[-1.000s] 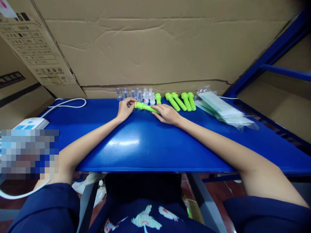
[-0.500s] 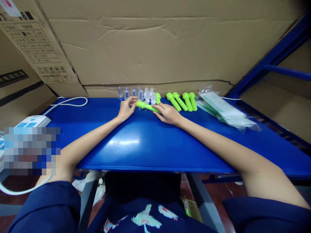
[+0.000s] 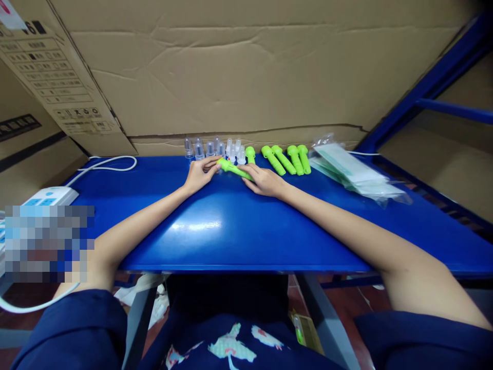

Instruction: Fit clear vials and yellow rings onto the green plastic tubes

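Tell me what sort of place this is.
Probably a workbench in a workshop or small factory: several matching green flashlight-shaped tubes and clear dome-topped plastic pieces are set out along the back of a blue table.

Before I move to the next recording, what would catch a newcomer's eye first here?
First, the lime-green tube held by the left fingers and right fingers over the glossy blue table. Small clear dome-topped pieces stand behind it, and four more green tubes lie farther right.
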Action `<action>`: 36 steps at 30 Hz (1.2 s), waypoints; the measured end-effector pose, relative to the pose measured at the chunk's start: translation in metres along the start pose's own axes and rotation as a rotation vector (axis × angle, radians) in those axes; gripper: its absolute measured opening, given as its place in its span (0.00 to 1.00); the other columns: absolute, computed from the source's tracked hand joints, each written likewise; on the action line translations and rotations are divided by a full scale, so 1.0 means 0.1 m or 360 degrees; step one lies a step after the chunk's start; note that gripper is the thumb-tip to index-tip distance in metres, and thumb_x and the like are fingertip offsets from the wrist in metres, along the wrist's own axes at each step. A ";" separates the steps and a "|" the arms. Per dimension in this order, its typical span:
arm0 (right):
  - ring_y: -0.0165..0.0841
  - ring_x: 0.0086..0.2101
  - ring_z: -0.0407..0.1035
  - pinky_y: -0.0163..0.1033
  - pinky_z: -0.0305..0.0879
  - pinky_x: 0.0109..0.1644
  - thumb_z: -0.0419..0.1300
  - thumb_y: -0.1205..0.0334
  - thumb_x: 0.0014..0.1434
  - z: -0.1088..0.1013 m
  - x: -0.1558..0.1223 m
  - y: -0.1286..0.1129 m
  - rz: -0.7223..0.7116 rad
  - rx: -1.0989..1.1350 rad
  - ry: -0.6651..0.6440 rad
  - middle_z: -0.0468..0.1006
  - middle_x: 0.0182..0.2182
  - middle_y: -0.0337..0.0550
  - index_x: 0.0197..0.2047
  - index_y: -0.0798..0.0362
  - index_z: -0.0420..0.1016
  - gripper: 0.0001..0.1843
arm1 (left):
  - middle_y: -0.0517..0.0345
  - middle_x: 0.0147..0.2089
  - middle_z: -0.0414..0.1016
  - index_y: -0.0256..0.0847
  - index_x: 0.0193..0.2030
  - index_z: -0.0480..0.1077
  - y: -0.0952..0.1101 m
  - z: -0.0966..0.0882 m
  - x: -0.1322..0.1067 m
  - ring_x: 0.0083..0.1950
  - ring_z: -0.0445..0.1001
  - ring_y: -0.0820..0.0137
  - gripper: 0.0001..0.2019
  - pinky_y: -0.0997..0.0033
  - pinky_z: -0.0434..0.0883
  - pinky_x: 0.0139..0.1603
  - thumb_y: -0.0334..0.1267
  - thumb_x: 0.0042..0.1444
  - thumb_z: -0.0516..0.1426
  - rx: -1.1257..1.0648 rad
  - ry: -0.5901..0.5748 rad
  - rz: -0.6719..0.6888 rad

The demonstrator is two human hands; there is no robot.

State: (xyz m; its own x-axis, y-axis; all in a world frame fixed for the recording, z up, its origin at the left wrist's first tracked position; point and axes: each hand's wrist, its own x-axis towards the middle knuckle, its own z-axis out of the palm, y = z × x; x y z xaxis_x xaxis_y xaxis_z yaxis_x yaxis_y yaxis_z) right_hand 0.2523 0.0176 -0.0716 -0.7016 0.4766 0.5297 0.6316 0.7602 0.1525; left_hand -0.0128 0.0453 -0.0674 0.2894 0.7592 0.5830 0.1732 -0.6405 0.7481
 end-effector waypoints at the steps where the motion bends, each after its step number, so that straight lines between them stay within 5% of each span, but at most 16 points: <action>1: 0.45 0.43 0.78 0.48 0.77 0.44 0.46 0.59 0.72 0.01 0.00 0.01 0.0003 0.0033 -0.0019 0.75 0.55 0.63 0.67 0.63 0.62 0.26 | 0.44 0.53 0.82 0.35 0.56 0.76 0.01 0.00 -0.01 0.52 0.83 0.56 0.27 0.57 0.82 0.54 0.54 0.58 0.64 -0.0013 -0.0012 -0.0002; 9: 0.51 0.53 0.75 0.55 0.76 0.53 0.46 0.64 0.69 0.04 -0.01 0.04 0.0146 0.0210 -0.0155 0.71 0.62 0.63 0.73 0.60 0.52 0.31 | 0.50 0.56 0.81 0.38 0.58 0.73 0.27 0.14 -0.17 0.55 0.82 0.61 0.18 0.66 0.80 0.57 0.41 0.63 0.62 0.0325 -0.0081 0.0376; 15: 0.55 0.55 0.74 0.60 0.74 0.54 0.48 0.58 0.68 0.04 0.10 -0.05 0.0335 0.0451 -0.0182 0.69 0.63 0.67 0.74 0.62 0.51 0.34 | 0.47 0.58 0.80 0.38 0.59 0.71 0.26 0.16 -0.10 0.57 0.81 0.60 0.19 0.67 0.79 0.55 0.42 0.63 0.62 0.0289 -0.0008 0.0287; 21: 0.47 0.41 0.79 0.60 0.72 0.53 0.51 0.53 0.68 -0.06 0.27 -0.26 0.0672 0.0964 -0.0095 0.80 0.46 0.58 0.77 0.61 0.36 0.43 | 0.44 0.60 0.78 0.38 0.60 0.70 0.20 0.19 -0.02 0.61 0.78 0.58 0.26 0.65 0.77 0.56 0.47 0.59 0.66 0.0157 -0.0155 0.0286; 24: 0.48 0.52 0.75 0.61 0.66 0.62 0.53 0.52 0.66 -0.09 0.30 -0.29 0.0660 0.1056 -0.0063 0.74 0.59 0.59 0.77 0.56 0.42 0.43 | 0.43 0.61 0.77 0.39 0.61 0.70 0.16 0.21 -0.01 0.62 0.77 0.57 0.27 0.62 0.76 0.58 0.48 0.57 0.66 0.0078 -0.0182 0.0264; 28: 0.48 0.67 0.58 0.60 0.56 0.70 0.57 0.56 0.60 -0.03 0.32 -0.24 0.0630 0.1106 0.0006 0.58 0.71 0.55 0.76 0.53 0.49 0.43 | 0.42 0.61 0.77 0.38 0.61 0.70 0.11 0.22 0.01 0.63 0.77 0.56 0.28 0.61 0.76 0.58 0.48 0.57 0.66 -0.0026 -0.0192 0.0204; 32: 0.41 0.51 0.74 0.52 0.77 0.51 0.57 0.64 0.54 0.08 0.30 -0.17 0.0717 0.1419 -0.0108 0.52 0.74 0.54 0.77 0.47 0.44 0.49 | 0.42 0.62 0.76 0.39 0.61 0.69 0.10 0.22 0.03 0.63 0.76 0.57 0.29 0.61 0.76 0.59 0.48 0.56 0.67 -0.0127 -0.0215 0.0126; 36: 0.28 0.32 0.72 0.38 0.77 0.31 0.57 0.66 0.51 0.11 0.28 -0.19 0.0793 0.1601 -0.0095 0.55 0.73 0.58 0.74 0.50 0.50 0.48 | 0.44 0.54 0.81 0.39 0.60 0.69 0.12 0.19 0.03 0.56 0.81 0.61 0.27 0.60 0.77 0.58 0.49 0.57 0.66 -0.0188 -0.0159 0.0020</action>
State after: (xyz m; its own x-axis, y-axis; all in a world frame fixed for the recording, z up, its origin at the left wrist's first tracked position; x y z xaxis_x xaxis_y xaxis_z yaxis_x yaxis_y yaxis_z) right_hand 0.2173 0.0218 -0.0694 -0.4768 0.8268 0.2985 0.3113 0.4764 -0.8223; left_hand 0.0078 0.0376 -0.0633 0.3838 0.7322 0.5626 0.0587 -0.6274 0.7765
